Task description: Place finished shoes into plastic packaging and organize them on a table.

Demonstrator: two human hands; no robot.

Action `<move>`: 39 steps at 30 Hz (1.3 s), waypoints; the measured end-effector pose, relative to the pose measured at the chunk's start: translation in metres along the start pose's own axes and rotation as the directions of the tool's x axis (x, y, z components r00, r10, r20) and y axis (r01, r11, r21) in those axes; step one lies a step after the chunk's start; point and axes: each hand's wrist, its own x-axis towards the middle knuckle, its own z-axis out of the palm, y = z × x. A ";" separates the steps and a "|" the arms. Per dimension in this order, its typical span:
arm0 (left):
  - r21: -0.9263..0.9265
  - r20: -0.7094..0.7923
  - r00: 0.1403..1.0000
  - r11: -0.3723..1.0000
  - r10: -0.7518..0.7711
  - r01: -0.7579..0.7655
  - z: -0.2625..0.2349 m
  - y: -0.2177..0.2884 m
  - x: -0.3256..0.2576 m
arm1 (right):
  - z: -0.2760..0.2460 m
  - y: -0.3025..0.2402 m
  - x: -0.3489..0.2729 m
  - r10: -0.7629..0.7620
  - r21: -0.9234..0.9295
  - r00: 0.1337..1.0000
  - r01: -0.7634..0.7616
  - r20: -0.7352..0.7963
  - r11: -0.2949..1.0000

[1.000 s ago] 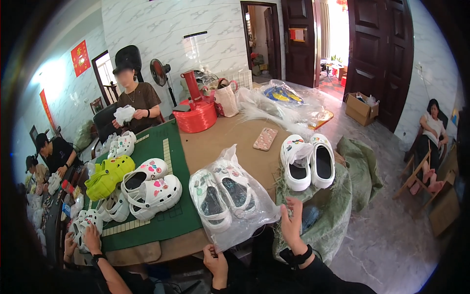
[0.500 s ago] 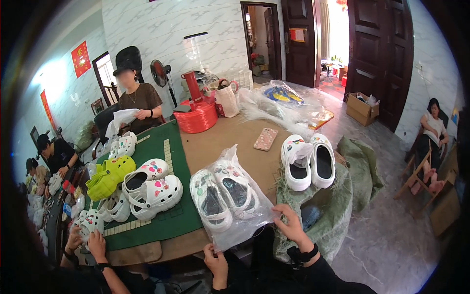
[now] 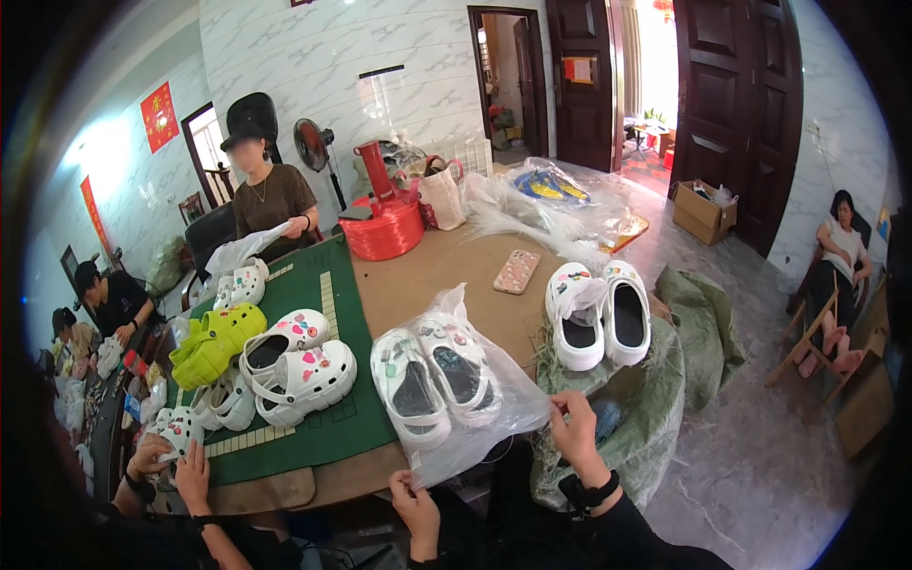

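Note:
A clear plastic bag (image 3: 494, 399) with a pair of white clogs (image 3: 432, 375) inside lies on the brown table (image 3: 446, 275) in front of me. My left hand (image 3: 415, 499) pinches the bag's open edge at the table's near edge. My right hand (image 3: 574, 427) pinches the same edge further right, next to a green sack (image 3: 665, 380). A dark watch sits on my right wrist.
Another white pair (image 3: 597, 313) stands on the sack at right. A green mat (image 3: 304, 380) holds white and yellow clogs. A phone (image 3: 516, 271), a red spool (image 3: 385, 228) and bags lie further back. People work at left, one sits at far right.
My right hand has moved up along the bag's edge and my left hand has shifted slightly. The person across the table has lifted a plastic bag.

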 end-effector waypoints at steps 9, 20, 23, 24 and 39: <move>0.225 -0.109 0.952 0.940 0.287 -0.257 -0.006 0.010 0.004 | 0.002 0.004 -0.005 -0.179 -0.238 0.949 0.117 -0.258 0.964; 0.083 -0.047 0.991 0.989 0.129 -0.125 -0.009 0.021 0.001 | 0.001 -0.003 -0.002 -0.010 -0.153 0.970 -0.028 -0.241 0.988; -0.412 0.120 0.974 0.883 -0.191 0.224 -0.014 0.016 0.006 | 0.000 -0.001 -0.005 0.076 -0.090 0.968 -0.100 -0.238 0.991; -0.412 0.119 0.974 0.883 -0.192 0.224 -0.015 0.017 0.006 | 0.001 0.000 -0.006 0.076 -0.090 0.968 -0.100 -0.237 0.991; -0.487 0.222 0.941 0.807 -0.255 0.333 -0.018 0.012 0.006 | 0.008 0.010 -0.011 0.230 0.185 0.963 -0.203 -0.142 0.962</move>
